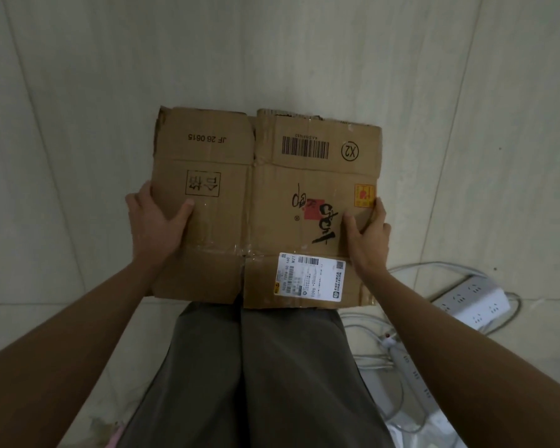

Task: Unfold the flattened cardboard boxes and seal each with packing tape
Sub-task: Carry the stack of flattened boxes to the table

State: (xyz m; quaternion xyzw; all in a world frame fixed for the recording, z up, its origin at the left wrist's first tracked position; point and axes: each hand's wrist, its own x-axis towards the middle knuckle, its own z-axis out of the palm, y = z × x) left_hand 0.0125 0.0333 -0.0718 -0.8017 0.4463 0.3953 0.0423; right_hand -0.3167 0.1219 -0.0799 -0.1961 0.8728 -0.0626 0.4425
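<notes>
A flattened brown cardboard box point(259, 202) is held flat in front of me, above the floor and my legs. It carries a barcode, black printed marks, a red and yellow sticker and a white shipping label point(311, 276) on its near flap. My left hand point(156, 221) grips the box's left edge, thumb on top. My right hand point(369, 234) grips the right edge the same way, thumb on the printed face. Old clear tape runs across the crease near my hands. No tape roll is in view.
Pale floor tiles lie all around. At the lower right sit a white power strip point(476, 302), a second strip point(414, 370) and tangled white cables point(379, 360). My grey trousers point(256, 376) fill the bottom centre.
</notes>
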